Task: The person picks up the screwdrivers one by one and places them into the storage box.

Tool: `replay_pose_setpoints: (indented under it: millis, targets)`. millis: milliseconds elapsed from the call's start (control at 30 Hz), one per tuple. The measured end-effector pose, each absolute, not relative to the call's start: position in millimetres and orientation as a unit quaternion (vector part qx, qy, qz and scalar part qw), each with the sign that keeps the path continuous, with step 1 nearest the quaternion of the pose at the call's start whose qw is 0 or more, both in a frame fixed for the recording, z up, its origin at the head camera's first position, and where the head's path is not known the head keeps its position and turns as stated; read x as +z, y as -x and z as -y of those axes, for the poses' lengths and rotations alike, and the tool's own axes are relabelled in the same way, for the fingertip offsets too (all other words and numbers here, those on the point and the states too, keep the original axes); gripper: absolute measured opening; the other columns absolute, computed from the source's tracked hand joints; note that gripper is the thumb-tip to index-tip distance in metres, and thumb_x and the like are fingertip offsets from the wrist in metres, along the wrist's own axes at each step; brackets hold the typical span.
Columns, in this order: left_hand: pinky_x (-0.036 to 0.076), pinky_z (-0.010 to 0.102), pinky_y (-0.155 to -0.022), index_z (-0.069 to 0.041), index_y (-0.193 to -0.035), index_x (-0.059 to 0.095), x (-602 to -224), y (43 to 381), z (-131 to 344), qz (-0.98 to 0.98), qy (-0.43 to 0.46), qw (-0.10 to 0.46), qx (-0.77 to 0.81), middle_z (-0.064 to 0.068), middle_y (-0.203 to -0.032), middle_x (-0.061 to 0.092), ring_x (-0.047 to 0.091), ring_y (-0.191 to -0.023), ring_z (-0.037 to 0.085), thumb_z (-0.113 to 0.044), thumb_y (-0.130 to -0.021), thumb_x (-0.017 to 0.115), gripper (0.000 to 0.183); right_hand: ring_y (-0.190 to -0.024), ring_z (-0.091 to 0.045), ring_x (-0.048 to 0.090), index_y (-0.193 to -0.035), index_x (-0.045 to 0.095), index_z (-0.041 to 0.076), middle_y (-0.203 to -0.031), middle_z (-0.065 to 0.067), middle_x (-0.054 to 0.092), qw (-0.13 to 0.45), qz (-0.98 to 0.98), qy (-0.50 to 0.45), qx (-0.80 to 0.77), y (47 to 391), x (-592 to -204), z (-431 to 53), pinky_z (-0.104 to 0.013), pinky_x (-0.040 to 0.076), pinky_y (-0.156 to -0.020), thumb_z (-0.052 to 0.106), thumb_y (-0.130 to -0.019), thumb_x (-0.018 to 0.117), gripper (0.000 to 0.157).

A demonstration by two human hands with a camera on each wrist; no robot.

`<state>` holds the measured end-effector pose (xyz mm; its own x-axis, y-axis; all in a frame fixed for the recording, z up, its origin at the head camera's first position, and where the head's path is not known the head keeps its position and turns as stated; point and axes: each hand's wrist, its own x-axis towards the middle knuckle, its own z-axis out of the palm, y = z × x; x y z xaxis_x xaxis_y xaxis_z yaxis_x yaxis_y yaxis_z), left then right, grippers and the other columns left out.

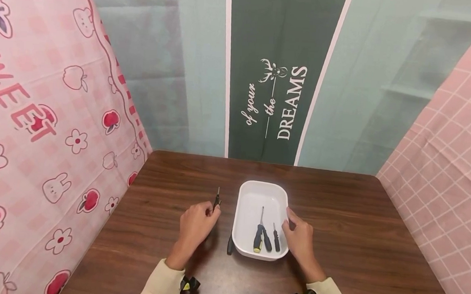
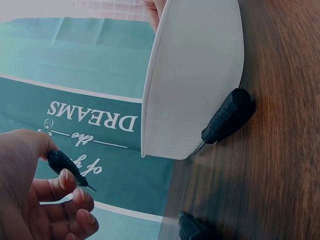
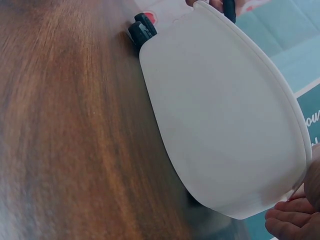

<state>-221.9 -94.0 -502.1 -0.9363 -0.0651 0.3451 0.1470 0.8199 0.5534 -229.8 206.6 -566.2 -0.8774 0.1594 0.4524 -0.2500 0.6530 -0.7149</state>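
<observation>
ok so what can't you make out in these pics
Tools in the tray: in the head view their tips are too small to tell the type; in both wrist views the tray's wall hides them.
Held screwdriver: in the head view the left hand covers part of its handle.
Dark thing: the left wrist view's bottom edge cuts it off.
Right hand: the right wrist view's right edge cuts it off.

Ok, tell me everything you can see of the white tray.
The white tray is a deep rounded rectangle with smooth walls and a rim, apparently glossy plastic. It stands open side up on the brown table, its longer sides running front to back. Three dark-handled screwdrivers lie inside towards the near end. The right hand holds its right rim.
</observation>
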Motion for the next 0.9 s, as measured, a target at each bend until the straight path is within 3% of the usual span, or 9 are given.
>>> replay_pose_setpoints:
  millis: [900]
  targets:
    - [0.038, 0.035, -0.053, -0.025, -0.058, 0.048, -508, 207, 77, 0.933, 0.021, 0.191, -0.304, -0.012, -0.055, 0.044, 0.045, -0.053, 0.013, -0.036, -0.09, 0.066, 0.038, -0.117, -0.04, 0.062, -0.124, 0.066, -0.007, -0.124, -0.023, 0.066, 0.223, 0.878, -0.018, 0.424, 228, -563, -206, -0.05, 0.046, -0.097, -0.003, -0.086, 0.068, 0.039]
